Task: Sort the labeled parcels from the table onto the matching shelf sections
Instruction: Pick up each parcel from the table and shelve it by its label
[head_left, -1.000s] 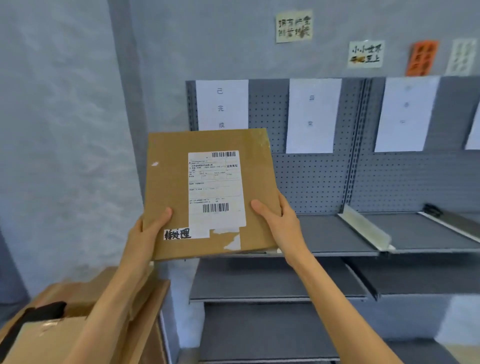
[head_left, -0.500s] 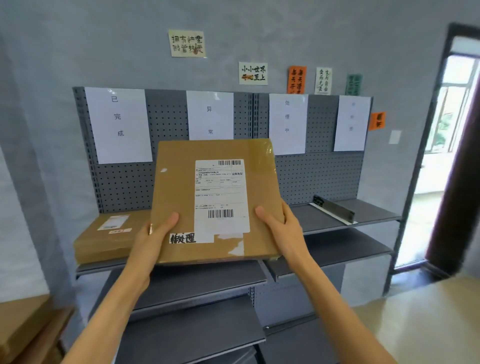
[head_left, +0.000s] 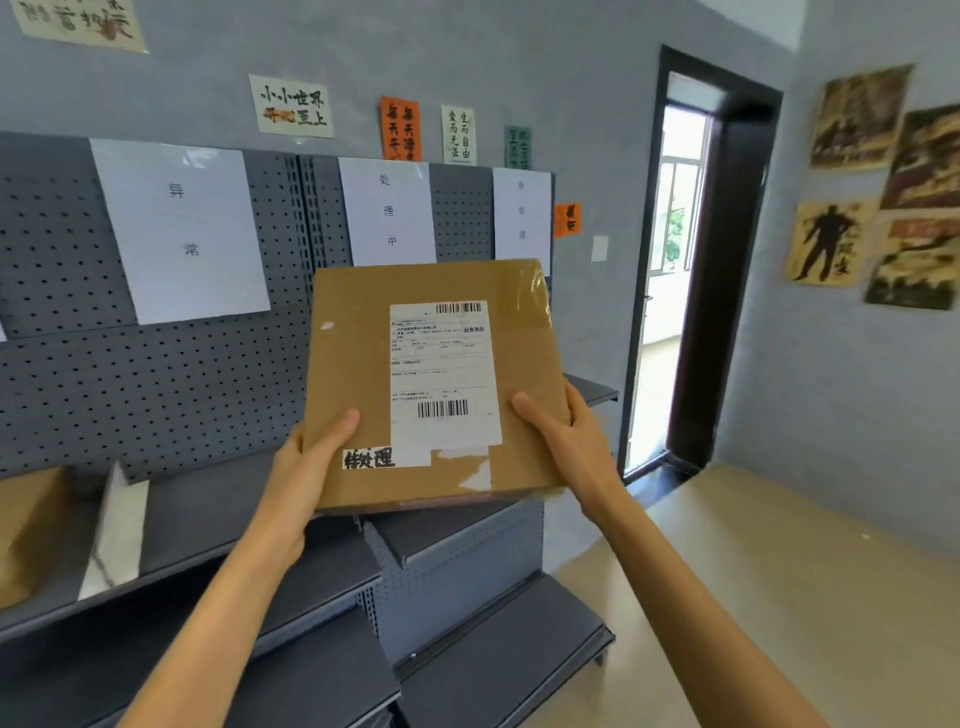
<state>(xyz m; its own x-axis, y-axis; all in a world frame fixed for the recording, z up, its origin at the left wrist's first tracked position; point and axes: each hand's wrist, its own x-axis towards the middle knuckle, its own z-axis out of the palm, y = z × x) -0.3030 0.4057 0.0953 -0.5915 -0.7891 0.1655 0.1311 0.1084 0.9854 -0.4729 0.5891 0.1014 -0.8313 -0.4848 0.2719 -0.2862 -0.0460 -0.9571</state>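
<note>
I hold a flat brown cardboard parcel (head_left: 358, 364) upright in front of me, its white shipping label and a small handwritten tag facing me. My left hand (head_left: 306, 467) grips its lower left edge, thumb on the front. My right hand (head_left: 571, 441) grips its lower right edge the same way. Behind it stands a grey pegboard shelf unit (head_left: 182, 379) with white section signs (head_left: 182, 228), (head_left: 387, 210), (head_left: 521, 210). The parcel hides part of the right-hand shelf sections. Another brown parcel (head_left: 26, 530) lies on the shelf at far left.
A white divider (head_left: 117, 530) stands on the upper shelf board beside the far-left parcel. Lower shelf boards (head_left: 498, 649) jut out toward me. An open doorway (head_left: 680, 260) is right of the unit, with a beige floor (head_left: 779, 597) and posters on the right wall.
My view has swung right along the shelf unit, from the leftmost sign to the right-hand sections and doorway. The parcel stays in both hands, carried rightward with me.
</note>
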